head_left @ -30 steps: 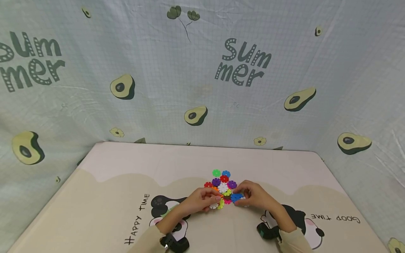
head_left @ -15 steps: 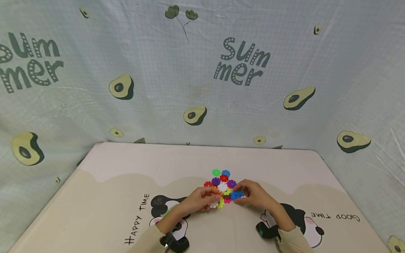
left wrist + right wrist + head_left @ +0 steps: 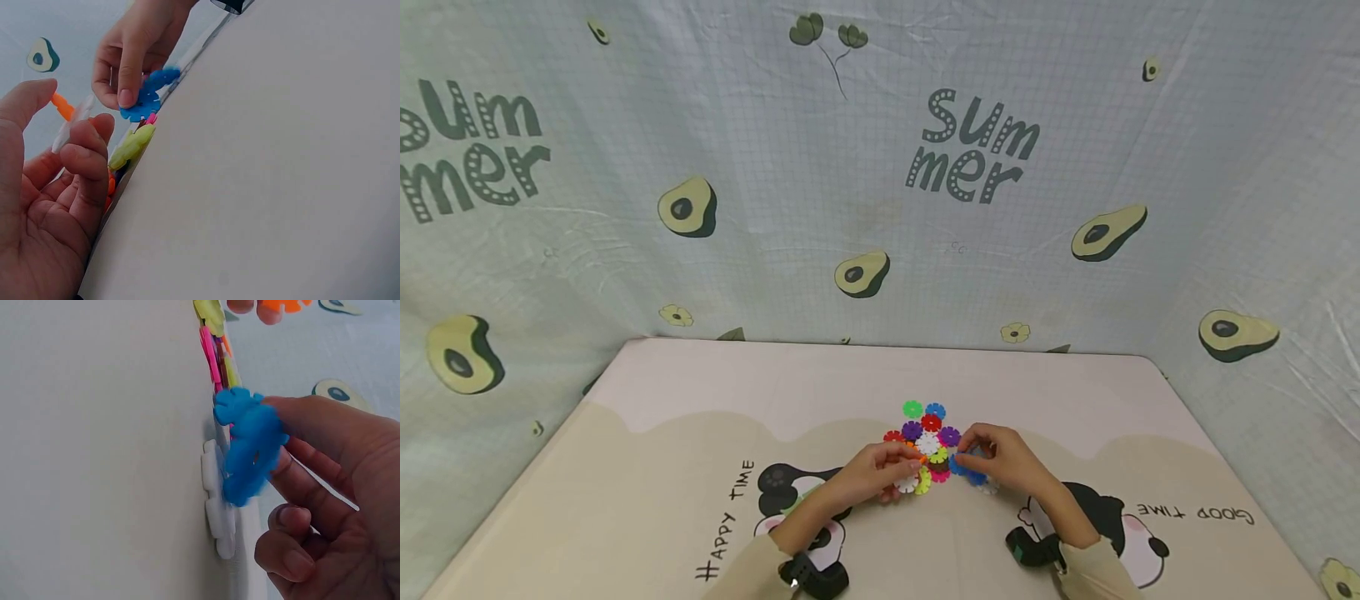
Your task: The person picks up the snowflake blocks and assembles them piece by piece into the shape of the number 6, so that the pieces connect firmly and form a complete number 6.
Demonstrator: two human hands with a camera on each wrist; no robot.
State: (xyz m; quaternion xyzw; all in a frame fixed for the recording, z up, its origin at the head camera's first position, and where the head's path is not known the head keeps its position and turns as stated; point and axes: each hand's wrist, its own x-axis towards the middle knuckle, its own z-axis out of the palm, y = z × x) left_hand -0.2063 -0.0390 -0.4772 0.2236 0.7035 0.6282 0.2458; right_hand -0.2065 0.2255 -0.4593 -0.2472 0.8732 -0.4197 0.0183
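My left hand (image 3: pixel 874 473) pinches toothed plastic snowflake discs between thumb and fingers. The orange disc (image 3: pixel 62 106) and the white disc (image 3: pixel 74 122) join at an angle in that grip. Opposite it, on the right of the pile, my right hand (image 3: pixel 1007 460) pinches two blue snowflake discs (image 3: pixel 255 447) between thumb and index finger. These blue discs are linked to each other and look blurred in the right wrist view. My other right fingers curl loosely beneath.
A cluster of snowflake discs lies between the hands, with a green disc (image 3: pixel 913 409), a red disc (image 3: pixel 931 422) and a purple disc (image 3: pixel 950 437) among them. White discs (image 3: pixel 219 503) lie below the blue ones. A patterned cloth (image 3: pixel 760 275) hangs behind the table.
The blue discs have turned in my right hand and now spread out down to the right. My right fingertips have shifted slightly right and up. The left hand stays nearly still.
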